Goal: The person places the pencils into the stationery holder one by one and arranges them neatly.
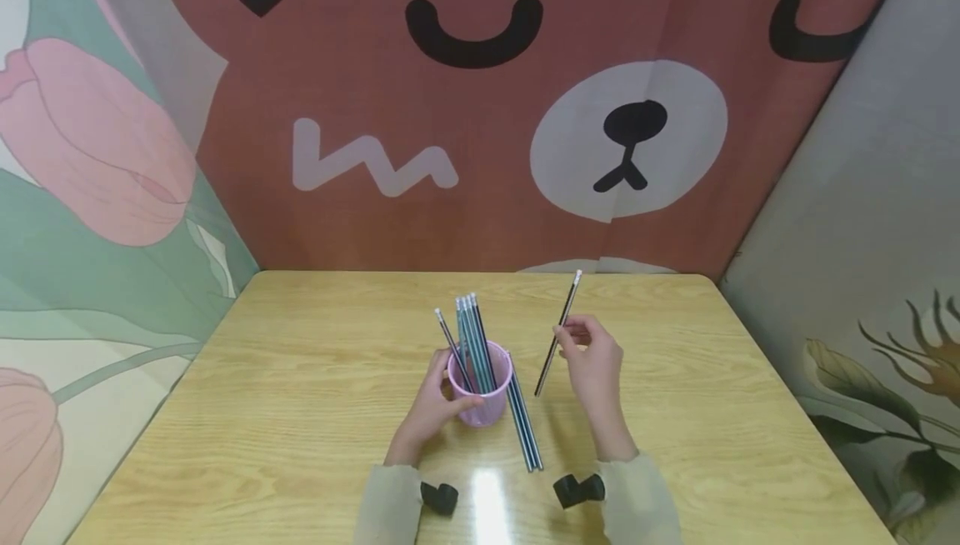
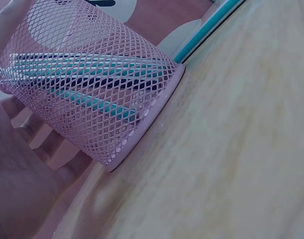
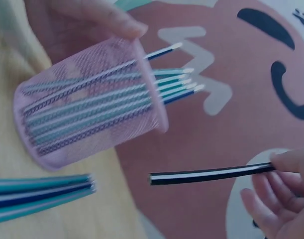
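Sleeves [image 1: 386, 507] reach in over the table [image 1: 300, 412]. Beyond them, loose pencils [image 1: 525, 428] lie just right of the cup [image 1: 480, 414], which the left hand [image 1: 429, 413] grips upright, several striped pencils [image 1: 480, 349] inside. Near it, the right hand [image 1: 595, 362] pinches a tilted dark pencil [image 1: 547, 365], white end up. Behind hangs a bear print [image 1: 487, 232].

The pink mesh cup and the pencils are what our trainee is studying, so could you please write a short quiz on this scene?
1. Which hand holds the pink mesh cup?
2. True or false: the right hand holds a pencil outside the cup.
3. In the head view, the loose pencils on the table lie: a) left of the cup; b) right of the cup; c) on both sides.

Key: 1. The left hand. 2. True. 3. b.
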A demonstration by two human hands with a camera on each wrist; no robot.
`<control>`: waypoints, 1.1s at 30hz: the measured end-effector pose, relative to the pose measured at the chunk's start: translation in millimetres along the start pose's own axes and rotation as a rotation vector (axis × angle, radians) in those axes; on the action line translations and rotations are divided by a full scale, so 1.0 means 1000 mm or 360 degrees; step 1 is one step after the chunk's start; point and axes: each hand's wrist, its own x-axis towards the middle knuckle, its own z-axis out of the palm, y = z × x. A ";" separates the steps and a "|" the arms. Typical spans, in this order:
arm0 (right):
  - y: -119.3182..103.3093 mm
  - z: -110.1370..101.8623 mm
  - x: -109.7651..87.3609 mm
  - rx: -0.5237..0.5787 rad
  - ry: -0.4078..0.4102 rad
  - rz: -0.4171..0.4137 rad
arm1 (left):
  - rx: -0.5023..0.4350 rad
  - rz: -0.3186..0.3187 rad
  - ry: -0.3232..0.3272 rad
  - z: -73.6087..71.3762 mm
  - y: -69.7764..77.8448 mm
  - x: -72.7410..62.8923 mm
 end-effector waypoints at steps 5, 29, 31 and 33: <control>-0.015 -0.002 -0.005 0.0158 0.0232 -0.0237 | -0.0024 -0.0004 -0.0010 0.000 0.000 0.000; -0.007 0.043 -0.029 -0.0200 -0.0052 -0.0727 | -0.0010 0.0026 -0.0011 -0.001 0.002 -0.001; -0.005 0.045 -0.030 -0.0240 -0.0100 -0.0664 | -0.0007 0.0027 -0.0011 -0.001 0.002 -0.001; -0.003 0.047 -0.030 -0.0273 -0.0126 -0.0615 | -0.0003 0.0040 -0.0021 -0.001 0.002 -0.001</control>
